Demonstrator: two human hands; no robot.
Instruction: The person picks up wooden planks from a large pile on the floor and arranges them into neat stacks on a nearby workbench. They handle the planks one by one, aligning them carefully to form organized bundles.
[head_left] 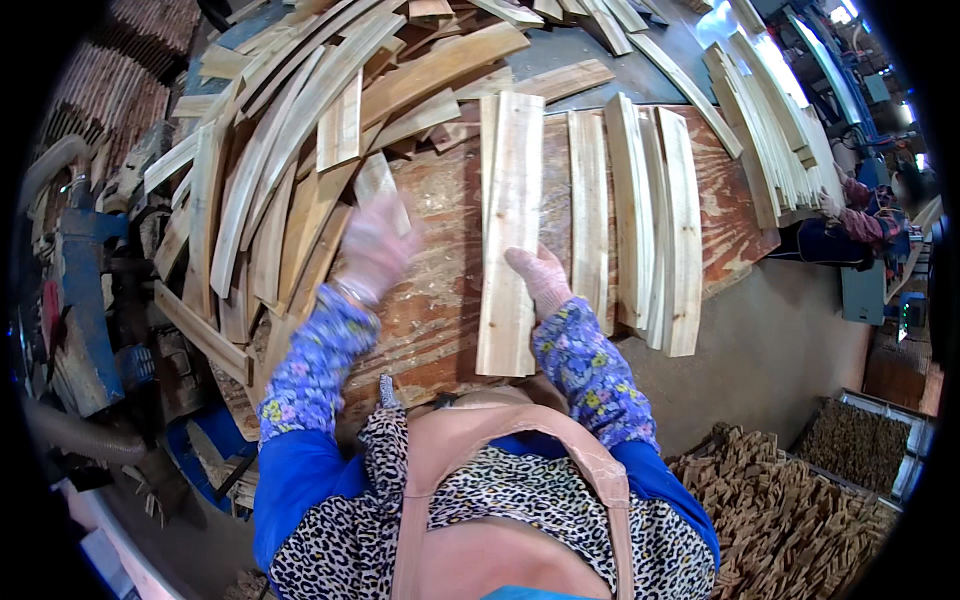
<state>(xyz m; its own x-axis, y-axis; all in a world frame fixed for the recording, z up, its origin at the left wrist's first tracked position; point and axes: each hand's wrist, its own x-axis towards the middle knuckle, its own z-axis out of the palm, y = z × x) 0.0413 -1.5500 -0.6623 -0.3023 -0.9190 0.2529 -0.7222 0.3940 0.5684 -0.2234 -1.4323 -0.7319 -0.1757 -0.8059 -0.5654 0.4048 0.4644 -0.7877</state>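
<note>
My right hand (541,277), in a pale glove, grips the right edge of a light wooden board (512,200), its thumb on the top face. Beneath that board lies another, showing along its left edge. My left hand (380,250), also gloved, is smeared by motion over the worktable (440,270), beside the heap of boards. Just past its fingers is a short pale board (380,188); whether they touch it I cannot tell. Right of my right hand, a single narrow board (589,200) lies lengthwise, then a group of several boards (680,230).
A loose heap of boards (300,130) covers the table's left and far side. More boards stand stacked (745,130) at the far right, near another person (850,235). Small wood pieces (780,510) are piled on the floor lower right. Blue machinery (85,310) stands at left.
</note>
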